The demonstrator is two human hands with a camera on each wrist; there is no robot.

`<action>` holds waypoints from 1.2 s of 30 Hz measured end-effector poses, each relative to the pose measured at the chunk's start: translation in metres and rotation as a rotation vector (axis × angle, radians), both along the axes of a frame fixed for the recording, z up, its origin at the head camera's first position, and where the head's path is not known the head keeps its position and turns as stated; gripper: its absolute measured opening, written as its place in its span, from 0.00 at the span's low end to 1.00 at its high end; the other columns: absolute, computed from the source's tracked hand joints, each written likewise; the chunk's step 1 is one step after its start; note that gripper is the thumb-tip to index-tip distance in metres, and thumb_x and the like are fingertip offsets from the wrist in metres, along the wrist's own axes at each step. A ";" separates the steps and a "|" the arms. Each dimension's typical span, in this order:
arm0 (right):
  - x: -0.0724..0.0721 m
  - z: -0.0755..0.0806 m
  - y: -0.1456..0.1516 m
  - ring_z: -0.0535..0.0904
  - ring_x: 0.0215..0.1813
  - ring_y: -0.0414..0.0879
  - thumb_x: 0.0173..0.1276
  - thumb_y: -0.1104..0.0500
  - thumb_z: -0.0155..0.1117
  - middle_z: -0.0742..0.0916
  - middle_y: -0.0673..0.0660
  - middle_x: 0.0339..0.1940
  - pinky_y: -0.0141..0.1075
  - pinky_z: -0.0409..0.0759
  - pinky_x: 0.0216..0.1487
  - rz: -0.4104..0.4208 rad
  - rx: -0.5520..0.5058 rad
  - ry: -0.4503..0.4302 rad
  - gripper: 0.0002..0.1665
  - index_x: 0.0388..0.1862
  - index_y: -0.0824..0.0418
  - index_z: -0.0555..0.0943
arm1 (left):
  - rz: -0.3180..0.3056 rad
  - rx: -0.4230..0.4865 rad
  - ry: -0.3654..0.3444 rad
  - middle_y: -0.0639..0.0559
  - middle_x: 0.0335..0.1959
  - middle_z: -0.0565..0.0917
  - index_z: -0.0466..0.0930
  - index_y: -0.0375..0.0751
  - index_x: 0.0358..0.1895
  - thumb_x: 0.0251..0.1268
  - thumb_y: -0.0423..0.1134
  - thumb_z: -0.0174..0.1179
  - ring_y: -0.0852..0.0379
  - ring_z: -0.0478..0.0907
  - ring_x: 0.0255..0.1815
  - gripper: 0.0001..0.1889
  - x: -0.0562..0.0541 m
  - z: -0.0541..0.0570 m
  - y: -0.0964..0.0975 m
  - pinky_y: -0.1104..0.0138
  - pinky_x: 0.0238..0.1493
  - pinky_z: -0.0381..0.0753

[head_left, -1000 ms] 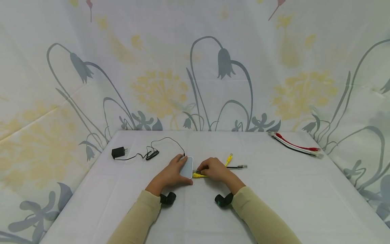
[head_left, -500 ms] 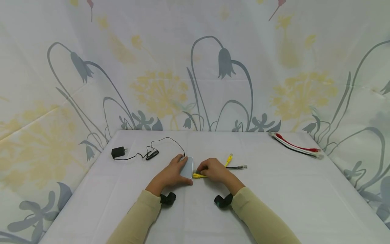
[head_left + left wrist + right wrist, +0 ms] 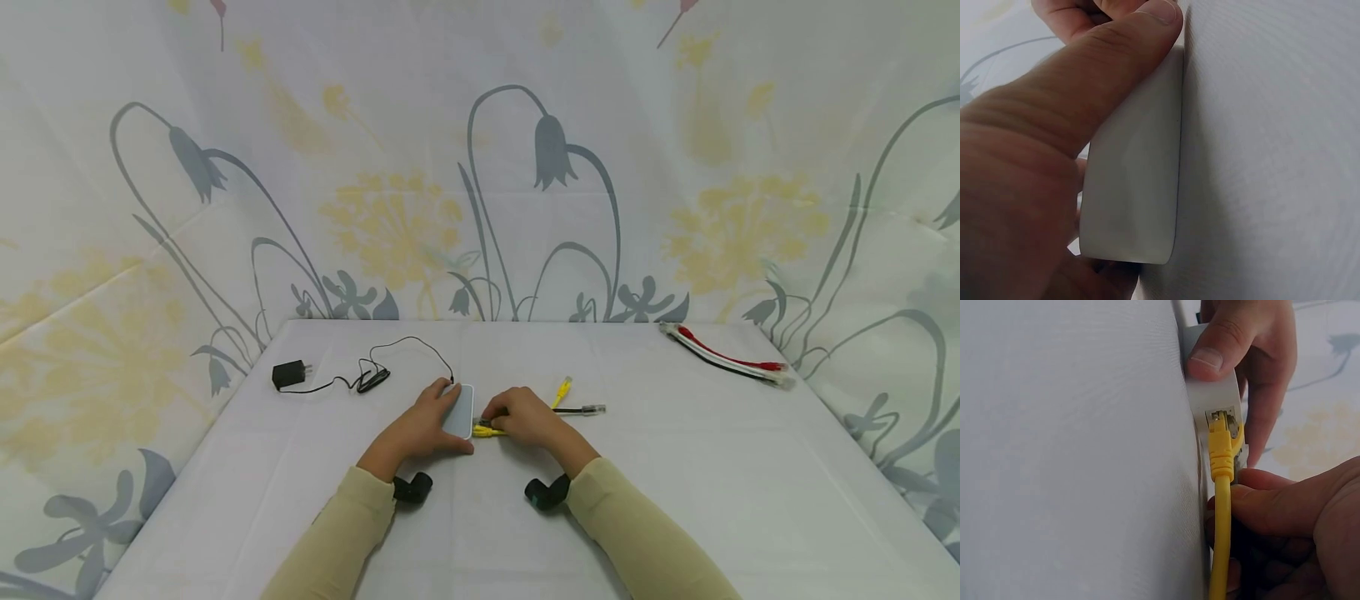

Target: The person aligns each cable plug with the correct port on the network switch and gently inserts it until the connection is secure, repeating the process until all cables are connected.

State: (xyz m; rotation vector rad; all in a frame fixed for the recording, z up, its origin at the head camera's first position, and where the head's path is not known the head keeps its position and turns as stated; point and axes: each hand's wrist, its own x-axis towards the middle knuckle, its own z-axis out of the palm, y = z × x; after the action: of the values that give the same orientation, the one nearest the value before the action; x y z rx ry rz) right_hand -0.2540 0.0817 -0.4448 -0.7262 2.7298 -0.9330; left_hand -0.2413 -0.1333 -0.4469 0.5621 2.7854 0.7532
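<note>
My left hand [image 3: 423, 429] grips a flat white network box [image 3: 461, 412] on the table, thumb along the near side and fingers over the far side. In the right wrist view, a yellow network cable [image 3: 1220, 506] has its plug in a port of the box's right side. Right beside that plug, my right hand [image 3: 528, 417] pinches the end of a black network cable [image 3: 573, 411], its tip at the neighbouring port and partly hidden by the yellow cable. Both cables' free ends stick out beyond my right hand. The left wrist view shows the box's smooth side wall [image 3: 1132, 169].
A black power adapter [image 3: 288, 374] lies at the back left, its thin cord [image 3: 372, 382] bunched and running to the back of the box. At the far right lie red [image 3: 727, 354], white and black short network cables. A patterned cloth [image 3: 420, 125] rises behind the table.
</note>
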 end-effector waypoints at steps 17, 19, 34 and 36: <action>0.002 0.000 0.003 0.80 0.53 0.49 0.67 0.65 0.62 0.89 0.51 0.42 0.47 0.75 0.58 -0.033 0.000 -0.007 0.10 0.41 0.57 0.88 | 0.011 0.009 -0.012 0.42 0.78 0.50 0.53 0.44 0.77 0.47 0.59 0.73 0.42 0.51 0.77 0.55 -0.001 0.003 0.005 0.49 0.69 0.63; 0.003 0.000 0.003 0.80 0.54 0.49 0.67 0.64 0.62 0.89 0.51 0.43 0.47 0.75 0.58 -0.037 0.000 -0.007 0.10 0.41 0.57 0.88 | 0.019 0.015 -0.021 0.43 0.78 0.49 0.52 0.45 0.77 0.47 0.59 0.73 0.43 0.51 0.77 0.56 -0.001 0.003 0.005 0.49 0.69 0.64; 0.003 0.001 0.003 0.80 0.55 0.49 0.68 0.61 0.62 0.88 0.49 0.44 0.47 0.75 0.58 -0.003 0.021 -0.005 0.10 0.43 0.53 0.88 | 0.043 0.073 -0.033 0.46 0.79 0.50 0.53 0.46 0.77 0.44 0.59 0.74 0.45 0.54 0.77 0.57 0.001 -0.003 -0.003 0.49 0.68 0.65; 0.003 0.001 0.004 0.80 0.55 0.49 0.68 0.61 0.62 0.88 0.49 0.44 0.47 0.75 0.58 -0.003 0.020 -0.004 0.10 0.42 0.53 0.88 | 0.042 0.077 -0.031 0.46 0.79 0.50 0.53 0.45 0.77 0.44 0.59 0.74 0.45 0.53 0.77 0.57 0.000 -0.004 -0.003 0.49 0.68 0.64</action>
State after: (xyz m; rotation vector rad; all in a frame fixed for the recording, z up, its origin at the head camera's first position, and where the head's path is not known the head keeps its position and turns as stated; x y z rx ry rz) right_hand -0.2510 0.0853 -0.4437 -0.7153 2.7334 -0.9048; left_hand -0.2409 -0.1361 -0.4505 0.5028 2.7573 0.8736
